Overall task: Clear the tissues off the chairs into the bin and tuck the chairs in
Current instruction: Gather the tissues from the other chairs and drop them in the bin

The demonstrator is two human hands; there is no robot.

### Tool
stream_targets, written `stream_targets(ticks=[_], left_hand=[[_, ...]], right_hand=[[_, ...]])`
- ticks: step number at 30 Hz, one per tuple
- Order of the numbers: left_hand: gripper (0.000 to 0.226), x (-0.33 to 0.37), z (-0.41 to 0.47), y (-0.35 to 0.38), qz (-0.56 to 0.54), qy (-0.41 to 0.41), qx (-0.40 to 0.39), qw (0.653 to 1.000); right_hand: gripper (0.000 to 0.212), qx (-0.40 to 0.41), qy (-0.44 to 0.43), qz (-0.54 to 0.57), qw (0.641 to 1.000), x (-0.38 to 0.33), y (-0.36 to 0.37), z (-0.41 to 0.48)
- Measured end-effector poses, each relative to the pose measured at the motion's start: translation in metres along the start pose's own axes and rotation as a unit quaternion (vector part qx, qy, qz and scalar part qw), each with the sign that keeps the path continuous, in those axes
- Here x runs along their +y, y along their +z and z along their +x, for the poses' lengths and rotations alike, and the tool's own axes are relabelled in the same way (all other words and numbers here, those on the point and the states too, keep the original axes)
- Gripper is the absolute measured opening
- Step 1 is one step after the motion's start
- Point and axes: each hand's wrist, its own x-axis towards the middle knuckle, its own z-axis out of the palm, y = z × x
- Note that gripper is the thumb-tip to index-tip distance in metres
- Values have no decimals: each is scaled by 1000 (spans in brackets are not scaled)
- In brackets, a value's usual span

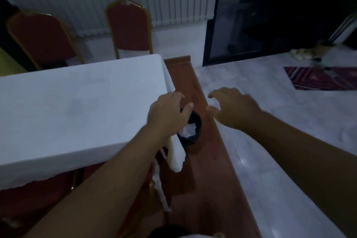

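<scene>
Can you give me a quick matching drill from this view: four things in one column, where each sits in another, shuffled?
Things:
1. small black round bin
2. white crumpled tissues
3. red padded chair with gold frame
4. red patterned rug

Places:
A. on the pale floor at far right
B. beyond the white-clothed table, against the wall
C. inside the bin
D. on the brown strip below the left hand

Pairs: 1-D, 2-C, 3-B, 4-A
</scene>
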Motion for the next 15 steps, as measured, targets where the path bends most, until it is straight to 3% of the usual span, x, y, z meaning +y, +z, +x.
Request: stream_targets(ticks=[6,15], left_hand=[[48,50,105,0,14,-17,37,999],[53,17,294,3,-6,-61,72,996]], right_hand=[[49,14,15,18,1000,61,-56,91],[49,16,-55,10,998,78,-99,276]])
